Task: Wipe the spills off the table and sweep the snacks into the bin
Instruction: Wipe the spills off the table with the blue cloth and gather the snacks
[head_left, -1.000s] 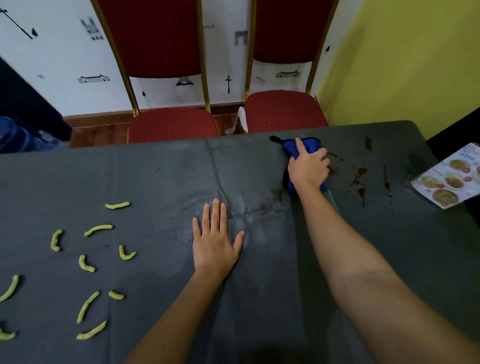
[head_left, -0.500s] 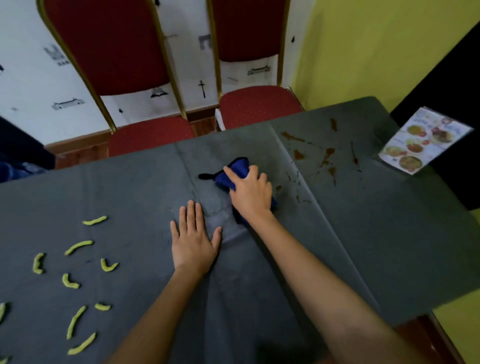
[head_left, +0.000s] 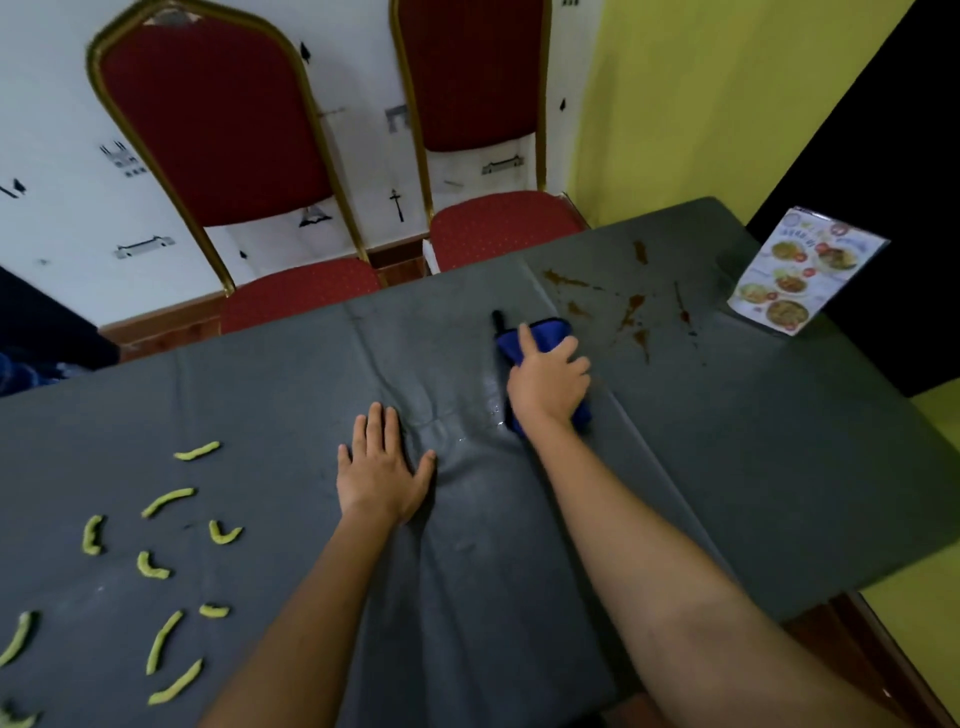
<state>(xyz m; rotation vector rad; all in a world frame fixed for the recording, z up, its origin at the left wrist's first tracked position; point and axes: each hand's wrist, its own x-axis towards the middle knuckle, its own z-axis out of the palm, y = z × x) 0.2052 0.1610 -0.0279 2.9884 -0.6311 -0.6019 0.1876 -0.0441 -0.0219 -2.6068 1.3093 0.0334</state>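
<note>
Left hand (head_left: 382, 475) lies flat, fingers together; right hand (head_left: 548, 382) reaches farther, palm down, apparently pressing.

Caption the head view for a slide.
Right hand presses blue cloth beside brown spills; left hand flat on table.

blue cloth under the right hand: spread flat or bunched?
Bunched. The blue cloth sits as a compact wad under the right hand, showing only past the fingertips and beside the wrist.

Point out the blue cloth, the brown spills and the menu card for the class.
blue cloth (head_left: 540, 332): head view, far end showing beyond the fingers.
brown spills (head_left: 632, 306): head view, on the largest streak.
menu card (head_left: 800, 270): head view, centre of the printed face.
</note>
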